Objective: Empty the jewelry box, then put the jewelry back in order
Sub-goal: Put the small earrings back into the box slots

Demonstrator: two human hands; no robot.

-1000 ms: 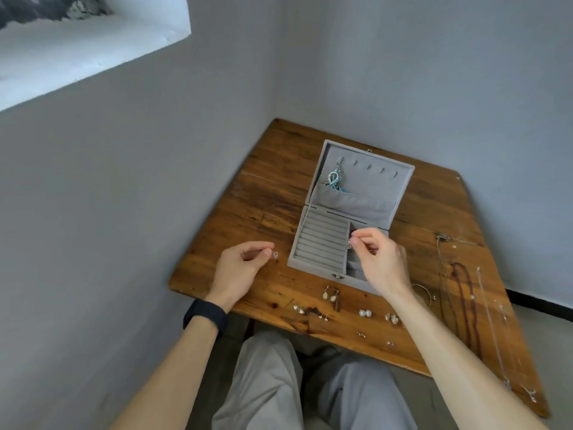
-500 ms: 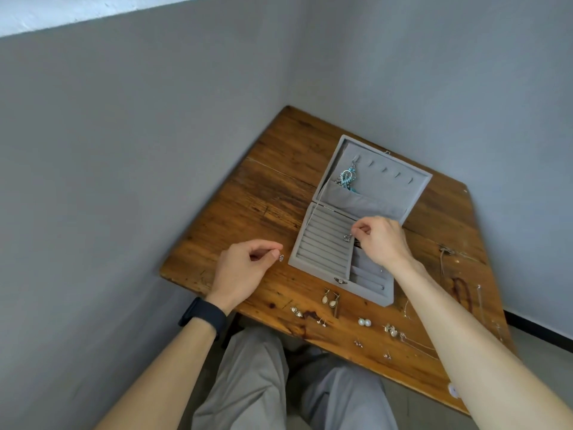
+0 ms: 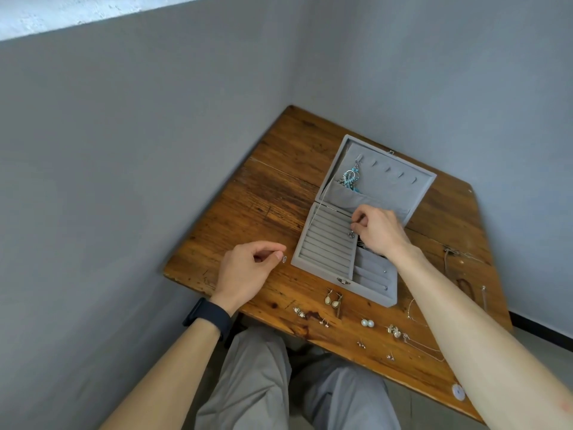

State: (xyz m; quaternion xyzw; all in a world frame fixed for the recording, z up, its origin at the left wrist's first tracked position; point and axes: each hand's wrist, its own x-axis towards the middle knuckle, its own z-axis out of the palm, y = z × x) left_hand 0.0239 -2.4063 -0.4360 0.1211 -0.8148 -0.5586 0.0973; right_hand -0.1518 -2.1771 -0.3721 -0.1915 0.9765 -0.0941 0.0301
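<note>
1 earring (image 3: 284, 259) in left hand (image 3: 245, 271), 1 in right hand (image 3: 379, 232)

Soft, even daylight is coming from far left, where a ledge (image 3: 77, 17) is blowing out white. The table (image 3: 279, 193) is showing faint sheen; edges are bowing.
</note>
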